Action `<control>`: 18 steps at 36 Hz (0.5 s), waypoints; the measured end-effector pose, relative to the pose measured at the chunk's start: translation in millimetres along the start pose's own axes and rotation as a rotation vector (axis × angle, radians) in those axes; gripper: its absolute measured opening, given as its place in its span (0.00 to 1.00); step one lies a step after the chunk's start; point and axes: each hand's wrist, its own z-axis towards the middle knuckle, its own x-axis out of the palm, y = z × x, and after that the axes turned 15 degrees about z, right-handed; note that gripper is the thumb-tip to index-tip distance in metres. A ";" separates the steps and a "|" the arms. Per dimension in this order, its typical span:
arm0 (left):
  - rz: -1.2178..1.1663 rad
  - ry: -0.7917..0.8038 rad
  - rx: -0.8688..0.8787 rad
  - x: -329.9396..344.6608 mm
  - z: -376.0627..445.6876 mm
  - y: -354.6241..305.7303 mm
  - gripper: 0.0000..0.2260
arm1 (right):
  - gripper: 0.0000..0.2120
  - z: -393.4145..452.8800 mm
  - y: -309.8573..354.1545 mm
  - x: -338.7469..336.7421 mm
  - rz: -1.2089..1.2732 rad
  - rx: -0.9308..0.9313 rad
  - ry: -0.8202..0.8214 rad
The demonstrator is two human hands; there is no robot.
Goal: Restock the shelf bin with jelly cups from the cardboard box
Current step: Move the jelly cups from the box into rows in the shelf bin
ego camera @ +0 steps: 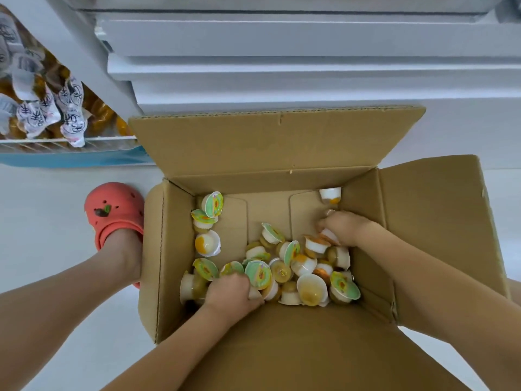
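While the box (pixel 282 348) is sitting open on the floor, cups (pixel 282 266) are lying loose inside. Left hand (pixel 229 290) and right hand (pixel 345 225) are each curling around several. Likely light, rigid, slick; foil lids fragile, so grasping bodies.

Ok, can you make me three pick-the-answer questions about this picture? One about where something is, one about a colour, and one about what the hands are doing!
1. Where is the lone jelly cup?
A. far right corner of the cardboard box
B. on the floor
C. on the shoe

2. What colour is the shoe?
A. blue
B. red
C. green

3. What are the left hand and right hand doing?
A. closing flaps
B. resting flat outside the box
C. grabbing jelly cups

Answers: 1 A, it sits alone by the far wall. 2 B, it is coral red. 3 C, fingers curl round cups inside the box.
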 end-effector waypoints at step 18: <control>-0.939 -0.009 0.221 -105.8 -37.3 63.1 0.22 | 0.27 -108.1 36.7 -27.0 0.644 -0.415 -0.250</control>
